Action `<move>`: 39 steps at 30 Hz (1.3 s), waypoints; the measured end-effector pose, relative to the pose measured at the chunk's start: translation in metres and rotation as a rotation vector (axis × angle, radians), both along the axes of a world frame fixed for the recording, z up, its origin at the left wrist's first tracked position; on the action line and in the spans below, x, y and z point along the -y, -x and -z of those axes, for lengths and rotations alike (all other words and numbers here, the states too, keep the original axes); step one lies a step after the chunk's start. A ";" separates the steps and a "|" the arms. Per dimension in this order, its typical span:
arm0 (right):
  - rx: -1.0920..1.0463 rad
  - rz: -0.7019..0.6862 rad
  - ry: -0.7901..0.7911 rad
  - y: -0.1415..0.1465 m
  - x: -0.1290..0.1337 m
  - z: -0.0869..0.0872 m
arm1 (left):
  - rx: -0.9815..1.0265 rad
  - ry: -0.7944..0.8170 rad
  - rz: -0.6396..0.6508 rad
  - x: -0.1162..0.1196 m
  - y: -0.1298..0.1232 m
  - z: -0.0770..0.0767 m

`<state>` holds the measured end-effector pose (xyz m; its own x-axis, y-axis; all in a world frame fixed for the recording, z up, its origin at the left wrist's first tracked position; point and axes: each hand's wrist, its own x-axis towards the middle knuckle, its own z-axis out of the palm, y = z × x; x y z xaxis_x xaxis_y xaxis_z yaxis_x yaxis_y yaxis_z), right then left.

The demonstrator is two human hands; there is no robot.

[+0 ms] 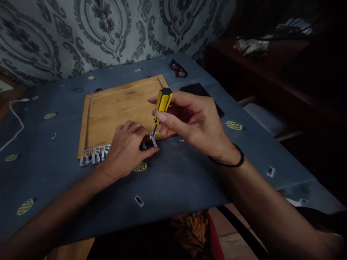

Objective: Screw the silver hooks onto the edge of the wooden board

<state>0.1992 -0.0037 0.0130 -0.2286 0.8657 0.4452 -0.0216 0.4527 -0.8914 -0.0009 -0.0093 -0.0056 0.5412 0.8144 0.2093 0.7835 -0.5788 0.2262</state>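
The right hand (199,121) pinched a yellow screwdriver (163,102) with thumb and fingers. It stood almost straight up, top leaning right, tip down at a metal hook (154,140) on the near edge of the wooden board (116,104). The left hand (126,146) curled half open beside that hook; I couldn't tell if it gripped it. The board had a raised rim, like a tray.

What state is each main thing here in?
Yellow-and-black screwdriver: gripped by the right hand, tip down at a silver metal hook.
Left hand: curled beside that hook.
Framed light-brown wooden board: lying flat.
Other hooks: lined along the board's edge.
Dark-framed glasses: lying unworn.
White cable: lying curved.
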 end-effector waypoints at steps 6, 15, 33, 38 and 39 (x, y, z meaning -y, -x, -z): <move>-0.045 0.064 0.017 0.002 -0.003 0.007 | 0.002 0.034 -0.011 0.000 -0.001 -0.002; -0.191 0.257 -0.122 0.007 -0.001 0.000 | -0.032 0.041 -0.014 -0.001 -0.002 -0.005; -0.068 0.153 -0.027 0.007 -0.002 0.010 | -0.014 0.034 -0.015 0.000 -0.002 -0.003; -0.046 0.120 -0.005 0.007 -0.001 0.008 | 0.006 0.038 0.001 0.000 -0.001 -0.003; -0.042 0.096 -0.008 0.006 -0.001 0.007 | 0.008 0.037 0.004 -0.001 -0.001 -0.003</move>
<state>0.1933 -0.0028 0.0061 -0.1257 0.8789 0.4601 -0.0154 0.4620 -0.8867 0.0002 -0.0087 -0.0029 0.5431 0.8194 0.1832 0.7793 -0.5731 0.2535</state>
